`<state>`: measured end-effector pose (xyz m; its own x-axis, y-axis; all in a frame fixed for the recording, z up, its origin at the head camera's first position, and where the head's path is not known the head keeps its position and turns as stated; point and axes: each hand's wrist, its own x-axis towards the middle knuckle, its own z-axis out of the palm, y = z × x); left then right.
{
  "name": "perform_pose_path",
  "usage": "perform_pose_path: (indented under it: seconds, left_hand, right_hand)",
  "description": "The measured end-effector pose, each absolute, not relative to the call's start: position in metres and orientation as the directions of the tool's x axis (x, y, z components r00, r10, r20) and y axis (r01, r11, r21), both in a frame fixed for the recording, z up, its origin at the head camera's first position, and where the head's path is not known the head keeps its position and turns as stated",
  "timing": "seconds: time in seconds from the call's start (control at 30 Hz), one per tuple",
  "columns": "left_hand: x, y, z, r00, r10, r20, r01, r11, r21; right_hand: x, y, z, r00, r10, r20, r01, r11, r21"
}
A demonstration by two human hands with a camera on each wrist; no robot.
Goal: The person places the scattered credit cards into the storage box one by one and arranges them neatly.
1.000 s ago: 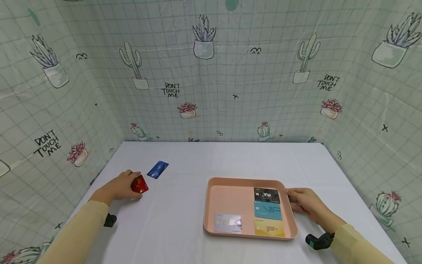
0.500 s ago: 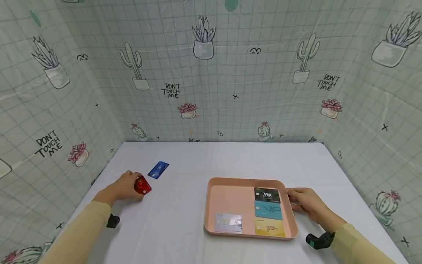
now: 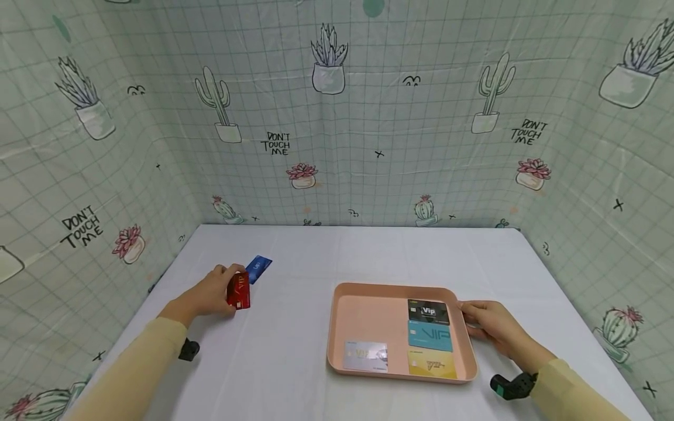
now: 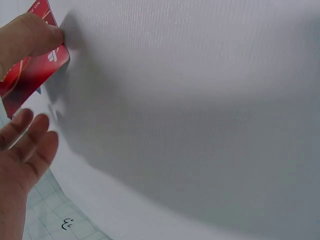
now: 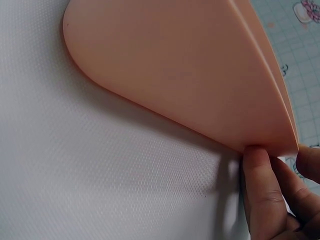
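Note:
My left hand (image 3: 210,294) pinches a red VIP card (image 3: 239,291) by its edges, upright and tilted above the left side of the table. In the left wrist view, the thumb lies across the back of the red card (image 4: 37,70), and other fingers (image 4: 42,152) spread out below it. Just behind it lies a blue card (image 3: 258,268), partly covered by the red one in the head view. My right hand (image 3: 494,327) grips the right edge of a pink tray (image 3: 334,327); the right wrist view shows fingertips (image 5: 258,156) against the tray's outer wall (image 5: 170,65).
Inside the tray, a black card (image 3: 429,311), a teal card (image 3: 430,335) and a gold card (image 3: 432,363) form a column at the right. A silver card (image 3: 365,356) lies at front left. Patterned cloth (image 3: 337,117) walls in the white table (image 3: 295,351).
My left hand has moved a little to the right and away from me with the red card, turning it more upright. My right hand and the tray stay put.

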<state>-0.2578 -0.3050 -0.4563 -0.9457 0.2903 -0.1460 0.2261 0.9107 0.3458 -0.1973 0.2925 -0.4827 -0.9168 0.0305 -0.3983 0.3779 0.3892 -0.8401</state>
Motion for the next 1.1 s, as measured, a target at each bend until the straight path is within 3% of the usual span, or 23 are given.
perform_pose_path:
  seconds: [0.17,0.53,0.83,1.1]
  left_hand:
    - [-0.26,-0.303,-0.458,-0.942,0.286,-0.178,0.181,0.874,0.451]
    - [-0.262,-0.292,-0.451,-0.951,0.297,-0.082,0.187,0.769,0.611]
    - [-0.263,-0.258,-0.442,-0.959,0.275,-0.062,0.144,0.667,0.731]
    - [-0.261,-0.221,-0.434,-0.94,0.332,-0.075,0.144,0.588,0.796]
  right_hand:
    - [-0.197,0.293,-0.482,-0.914,0.042,-0.404,0.386,0.397,-0.833]
    - [-0.194,0.293,-0.485,-0.923,0.043,-0.382,0.368,0.388,-0.845]
    - [-0.195,0.293,-0.485,-0.924,0.046,-0.379,0.366,0.387,-0.846]
    - [-0.195,0.291,-0.486,-0.924,0.049,-0.38,0.368,0.386,-0.846]
